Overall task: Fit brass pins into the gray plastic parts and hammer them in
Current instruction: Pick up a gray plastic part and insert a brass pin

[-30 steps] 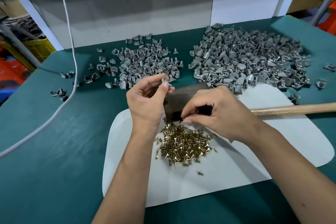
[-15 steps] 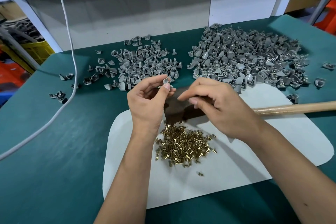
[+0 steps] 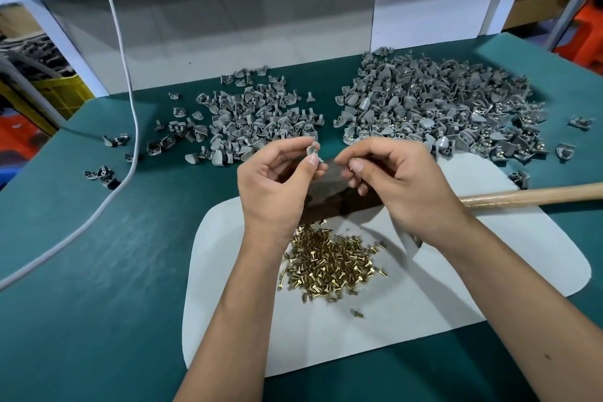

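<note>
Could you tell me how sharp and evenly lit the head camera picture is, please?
Head view: soft overhead light, faint shadows under both forearms on the white mat; wide-angle bending curves the table edge; brass pins glint; gray part in the left hand fairly sharp.

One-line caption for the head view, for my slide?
Left hand pinches a gray part; right hand brings a pin beside it, above the brass pins.

Green table: white mat, two gray part heaps, white cable.
</note>
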Action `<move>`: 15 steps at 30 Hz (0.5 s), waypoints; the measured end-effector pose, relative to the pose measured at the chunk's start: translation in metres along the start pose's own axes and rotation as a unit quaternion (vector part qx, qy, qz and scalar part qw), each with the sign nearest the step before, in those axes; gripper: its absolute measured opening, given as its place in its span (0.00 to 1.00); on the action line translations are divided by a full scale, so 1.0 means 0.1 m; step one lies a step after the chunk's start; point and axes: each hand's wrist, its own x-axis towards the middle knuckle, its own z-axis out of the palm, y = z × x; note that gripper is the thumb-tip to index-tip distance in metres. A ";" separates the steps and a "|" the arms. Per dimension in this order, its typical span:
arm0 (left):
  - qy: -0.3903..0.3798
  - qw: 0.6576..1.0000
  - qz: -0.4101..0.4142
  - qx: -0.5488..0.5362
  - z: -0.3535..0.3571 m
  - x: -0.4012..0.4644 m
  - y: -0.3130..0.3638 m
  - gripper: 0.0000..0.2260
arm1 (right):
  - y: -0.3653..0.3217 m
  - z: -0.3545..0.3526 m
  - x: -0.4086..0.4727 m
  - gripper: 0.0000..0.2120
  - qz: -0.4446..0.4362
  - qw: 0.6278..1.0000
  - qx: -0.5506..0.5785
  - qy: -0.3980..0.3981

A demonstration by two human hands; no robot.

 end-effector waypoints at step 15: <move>-0.058 0.996 -0.020 0.062 0.09 -0.09 0.01 0.06 | 0.06 0.06 0.01 0.10 -0.041 0.991 -0.064 0.108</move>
